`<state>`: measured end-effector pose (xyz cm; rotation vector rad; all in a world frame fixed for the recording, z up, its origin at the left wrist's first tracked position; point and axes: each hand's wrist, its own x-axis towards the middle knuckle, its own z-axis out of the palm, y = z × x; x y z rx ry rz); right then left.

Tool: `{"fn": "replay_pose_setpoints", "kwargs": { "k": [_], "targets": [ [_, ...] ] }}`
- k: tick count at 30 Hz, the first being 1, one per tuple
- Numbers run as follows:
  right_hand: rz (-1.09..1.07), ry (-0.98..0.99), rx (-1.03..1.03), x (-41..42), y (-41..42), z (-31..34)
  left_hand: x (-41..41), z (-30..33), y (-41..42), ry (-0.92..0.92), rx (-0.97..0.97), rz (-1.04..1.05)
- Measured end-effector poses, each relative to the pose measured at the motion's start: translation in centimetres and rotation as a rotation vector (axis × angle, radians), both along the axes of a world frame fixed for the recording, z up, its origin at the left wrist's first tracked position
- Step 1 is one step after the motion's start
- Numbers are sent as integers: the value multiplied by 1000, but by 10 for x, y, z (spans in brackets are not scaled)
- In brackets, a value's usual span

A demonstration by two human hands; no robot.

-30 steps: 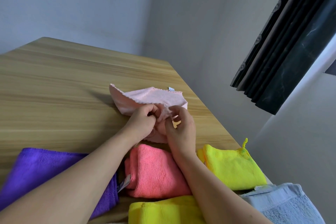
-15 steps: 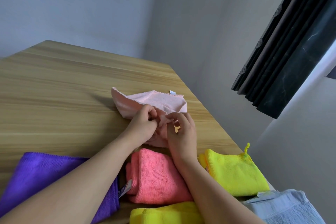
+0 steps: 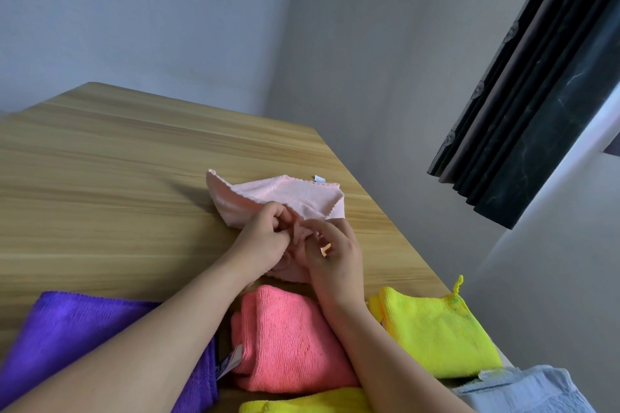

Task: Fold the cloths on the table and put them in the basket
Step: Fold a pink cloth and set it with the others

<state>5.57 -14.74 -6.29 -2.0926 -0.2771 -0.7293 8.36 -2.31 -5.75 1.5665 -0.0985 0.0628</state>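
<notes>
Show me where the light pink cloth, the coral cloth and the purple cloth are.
light pink cloth (image 3: 292, 193), head view, flat upper layer.
coral cloth (image 3: 288, 342), head view, top face.
purple cloth (image 3: 77, 329), head view, top face.

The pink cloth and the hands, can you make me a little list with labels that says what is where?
being folded: light pink cloth, partly lifted off the table
left hand: pinches the light pink cloth
right hand: pinches the same cloth
waiting near the person: purple cloth, coral cloth, yellow cloth with a loop, a second yellow cloth, pale blue towel
basket: not in view
window side: dark curtain on the right
</notes>
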Motion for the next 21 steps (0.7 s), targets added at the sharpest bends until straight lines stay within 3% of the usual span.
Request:
{"fn": "replay_pose_setpoints", "kwargs": {
  "k": [8,11,13,18,21],
  "targets": [
    [-6,15,94,-1,2,4,-3,5,0,20,10,-7],
    [-53,87,247,2,-1,6,-6,8,2,-18,80,-22],
    [-65,154,378,2,-5,14,-9,10,5,-50,206,-31],
    [9,247,509,7,-10,67,-10,34,15,-116,787,40],
    [34,271,559,12,-5,107,-21,67,14,-192,898,34]
  ]
}}
